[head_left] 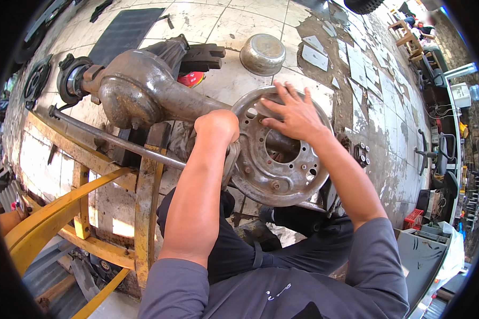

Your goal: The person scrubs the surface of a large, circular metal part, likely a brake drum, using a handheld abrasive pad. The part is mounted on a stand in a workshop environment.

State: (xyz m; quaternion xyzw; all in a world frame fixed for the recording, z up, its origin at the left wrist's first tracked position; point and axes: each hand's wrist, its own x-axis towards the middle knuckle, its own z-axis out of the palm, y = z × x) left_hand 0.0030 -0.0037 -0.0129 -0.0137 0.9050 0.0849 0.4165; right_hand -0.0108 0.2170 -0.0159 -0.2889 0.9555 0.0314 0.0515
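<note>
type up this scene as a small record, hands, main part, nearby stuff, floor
left hand: at the left edge of the round metal plate; its grip is hidden
right hand: fingers spread over the plate's upper part
plate: large centre hole, smaller holes around it
beside it: bulging metal axle housing, to the left
frame: worn yellow metal frame, lower left
floor: dark mat, round metal pan, broken tile pieces
</note>
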